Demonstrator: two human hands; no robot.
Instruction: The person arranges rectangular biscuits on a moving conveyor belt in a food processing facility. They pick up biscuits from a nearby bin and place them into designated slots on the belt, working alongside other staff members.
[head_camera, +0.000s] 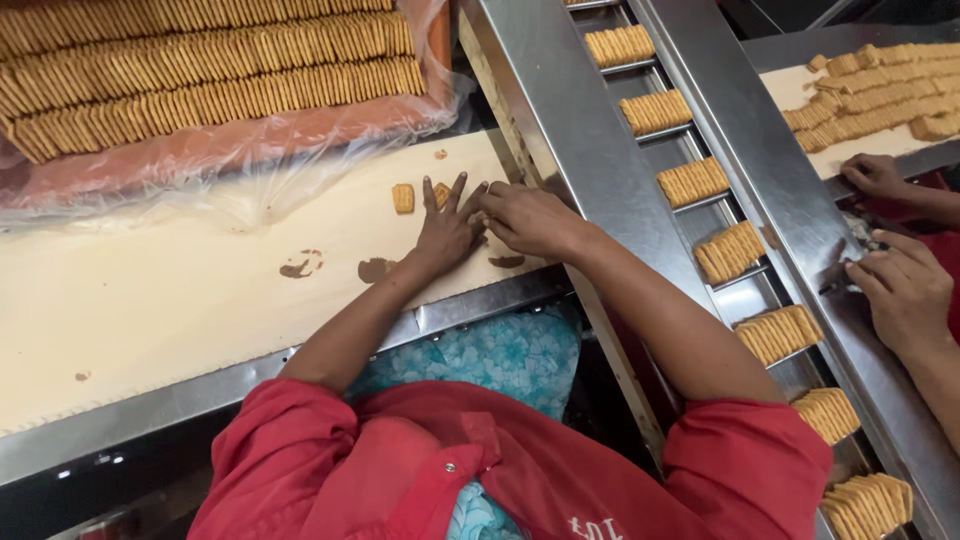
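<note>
Now: Hands Meet Over Loose Biscuits

Left to right: a loose biscuit (403, 198) lies on the cream tabletop (180, 300). Beside it, the left hand (447, 232) presses flat, fingers spread, on another biscuit (440, 193). The right hand (528, 220) touches it, fingers curled; what they grip I cannot tell. Biscuits look light, stiff and brittle, best pinched by their edges.

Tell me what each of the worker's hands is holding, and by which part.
Neither clearly holds anything. The left hand lies fingers spread on the cream table by a loose biscuit; the right hand rests beside it, anything beneath hidden.
</note>
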